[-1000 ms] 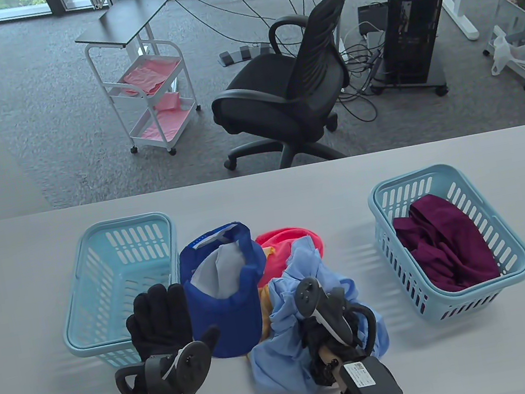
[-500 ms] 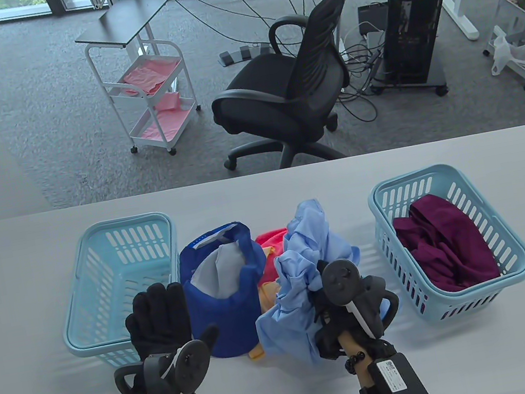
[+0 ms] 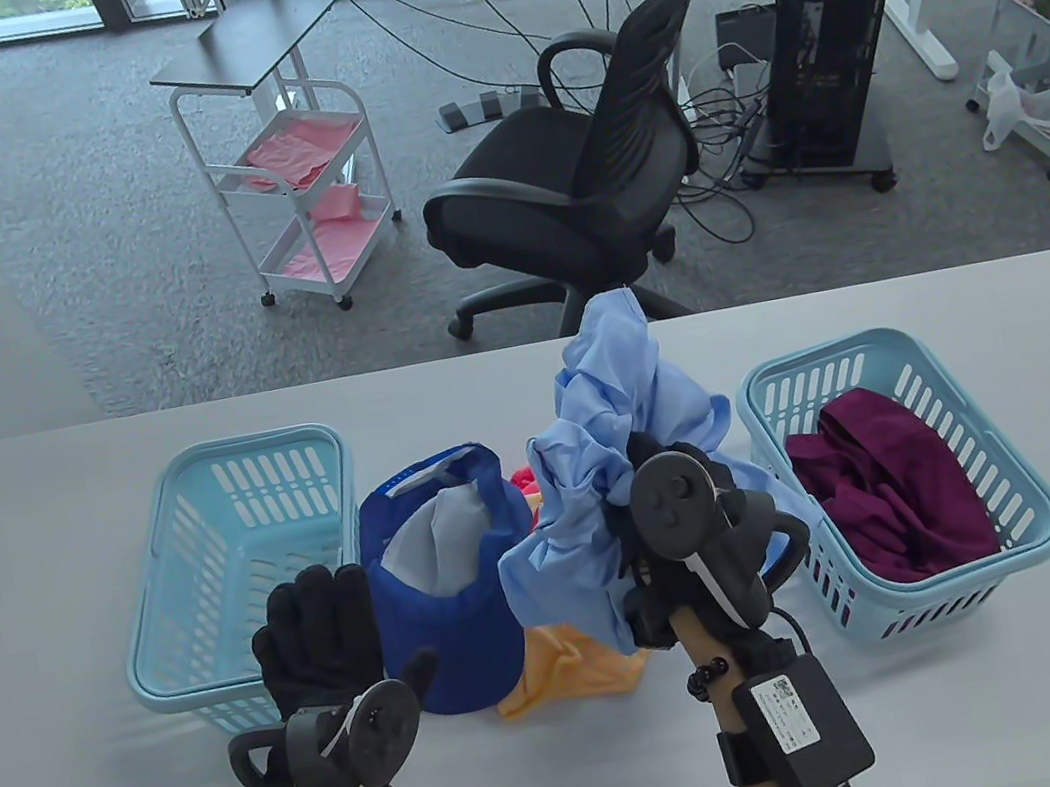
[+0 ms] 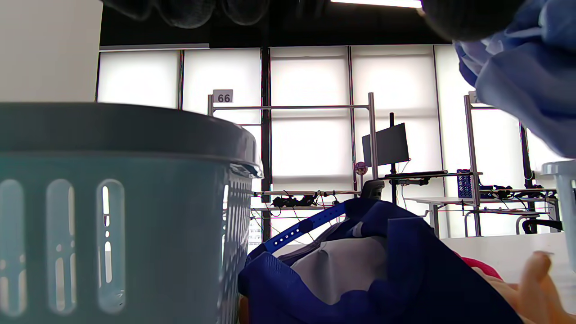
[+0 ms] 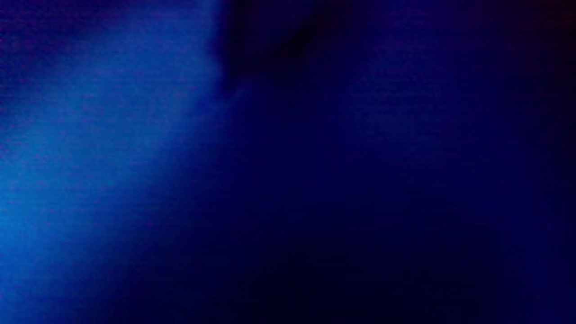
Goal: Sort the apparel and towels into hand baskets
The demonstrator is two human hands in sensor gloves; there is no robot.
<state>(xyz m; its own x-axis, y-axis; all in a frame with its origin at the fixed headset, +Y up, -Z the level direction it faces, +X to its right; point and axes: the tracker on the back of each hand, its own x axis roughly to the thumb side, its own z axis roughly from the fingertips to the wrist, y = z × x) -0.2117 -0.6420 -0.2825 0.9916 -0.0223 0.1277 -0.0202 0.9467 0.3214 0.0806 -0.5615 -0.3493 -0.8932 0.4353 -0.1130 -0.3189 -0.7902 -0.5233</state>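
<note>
My right hand gripped the shirt, fingers curled round it, above the desk; at nine o'clock, my left hand hovered, fingers straight.

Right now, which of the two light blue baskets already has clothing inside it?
The right basket, beside the right hand: it holds a maroon garment. The left basket shows only bare slotted walls.

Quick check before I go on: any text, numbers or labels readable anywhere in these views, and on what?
"66": small white sign atop the metal frame by the windows, left wrist view.
White printed label on the black wrist-mounted box, table view: too small to read.
Right wrist view: only blurred blue, no text.
</note>
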